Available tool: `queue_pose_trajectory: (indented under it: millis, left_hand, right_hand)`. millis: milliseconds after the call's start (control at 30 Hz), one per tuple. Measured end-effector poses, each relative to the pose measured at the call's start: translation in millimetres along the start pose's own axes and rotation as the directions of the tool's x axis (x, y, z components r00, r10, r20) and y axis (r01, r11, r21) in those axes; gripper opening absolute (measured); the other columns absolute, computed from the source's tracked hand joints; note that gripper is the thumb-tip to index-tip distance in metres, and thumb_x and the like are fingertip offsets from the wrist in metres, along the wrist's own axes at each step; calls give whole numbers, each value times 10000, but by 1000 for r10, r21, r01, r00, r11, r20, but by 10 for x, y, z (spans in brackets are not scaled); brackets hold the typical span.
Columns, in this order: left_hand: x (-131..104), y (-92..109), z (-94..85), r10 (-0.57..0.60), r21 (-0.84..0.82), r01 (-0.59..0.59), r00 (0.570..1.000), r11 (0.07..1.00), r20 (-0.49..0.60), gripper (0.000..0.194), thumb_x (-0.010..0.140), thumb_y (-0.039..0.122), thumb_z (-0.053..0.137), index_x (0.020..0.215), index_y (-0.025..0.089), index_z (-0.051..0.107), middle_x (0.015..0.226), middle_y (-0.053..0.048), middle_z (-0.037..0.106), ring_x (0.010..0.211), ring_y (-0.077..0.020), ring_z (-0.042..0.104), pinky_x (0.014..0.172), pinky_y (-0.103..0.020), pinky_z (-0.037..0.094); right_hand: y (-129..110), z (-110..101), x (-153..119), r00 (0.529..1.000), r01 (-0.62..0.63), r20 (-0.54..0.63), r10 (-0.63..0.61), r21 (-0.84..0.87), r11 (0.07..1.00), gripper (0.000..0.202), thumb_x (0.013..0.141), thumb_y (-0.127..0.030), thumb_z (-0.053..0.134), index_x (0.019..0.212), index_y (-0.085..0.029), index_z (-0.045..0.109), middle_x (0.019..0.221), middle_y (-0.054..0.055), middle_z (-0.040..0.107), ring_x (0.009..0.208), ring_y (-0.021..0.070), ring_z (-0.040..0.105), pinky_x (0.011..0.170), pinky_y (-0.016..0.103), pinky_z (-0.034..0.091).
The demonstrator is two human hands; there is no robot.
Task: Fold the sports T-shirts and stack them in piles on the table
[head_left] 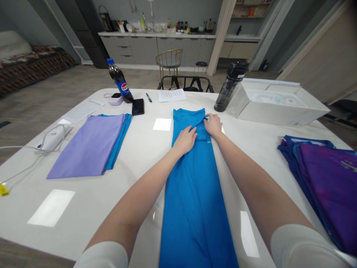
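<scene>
A long blue garment (195, 201) lies lengthwise on the white table (134, 208), running from the middle to the near edge. My left hand (186, 140) rests flat on its upper part with the fingers spread. At the upper right edge of the cloth, my right hand (213, 124) has its thumb and fingers closed on the fabric near a small fold. A little white lettering shows just below that hand.
To the left are folded purple cloth (89, 145), a power strip (52, 138), a cola bottle (120, 82) and a phone (138, 107). To the right stand a dark bottle (228, 87), a white box (267, 109) and stacked dark clothes (329, 186). Paper (171, 95) lies ahead.
</scene>
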State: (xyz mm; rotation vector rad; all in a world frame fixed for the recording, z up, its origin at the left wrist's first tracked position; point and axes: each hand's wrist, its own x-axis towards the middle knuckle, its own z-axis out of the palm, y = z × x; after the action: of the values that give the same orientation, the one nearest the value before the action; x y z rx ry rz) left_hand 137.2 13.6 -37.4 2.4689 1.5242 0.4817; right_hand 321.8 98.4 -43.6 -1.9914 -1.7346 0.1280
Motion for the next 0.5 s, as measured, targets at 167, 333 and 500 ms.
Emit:
queue_pose_trajectory:
  millis: [167, 333, 500]
  left_hand:
    - [-185, -378, -10, -38, 121, 30, 997, 992, 61, 618, 1080, 496, 242, 1618, 204, 326, 1678, -104, 303, 1557, -279, 260, 1271, -469, 219]
    - [-247, -503, -83, -105, 161, 94, 993, 982, 61, 621, 1075, 513, 208, 1636, 254, 272, 1693, -78, 265, 1571, -286, 218, 1269, -536, 199]
    - [-380, -401, -122, -23, 209, 28, 999, 977, -25, 650, 1076, 471, 220, 1625, 129, 287, 1683, -136, 273, 1569, -280, 223, 1289, -483, 146]
  right_hand:
    - [-227, -19, -588, 956, 270, 142, -255, -92, 959, 517, 1032, -484, 389, 1489, -271, 501, 1627, 119, 381, 1441, 380, 365, 1101, 702, 328]
    - [-178, -66, -935, 943, 243, 268, -196, -158, 957, 569, 1064, -511, 261, 1594, -334, 370, 1696, 49, 259, 1526, 359, 265, 1165, 724, 212]
    - [-39, -78, -922, 982, 125, 160, -98, -172, 977, 576, 1068, -462, 251, 1587, -265, 405, 1650, 97, 365, 1500, 327, 335, 1211, 594, 229]
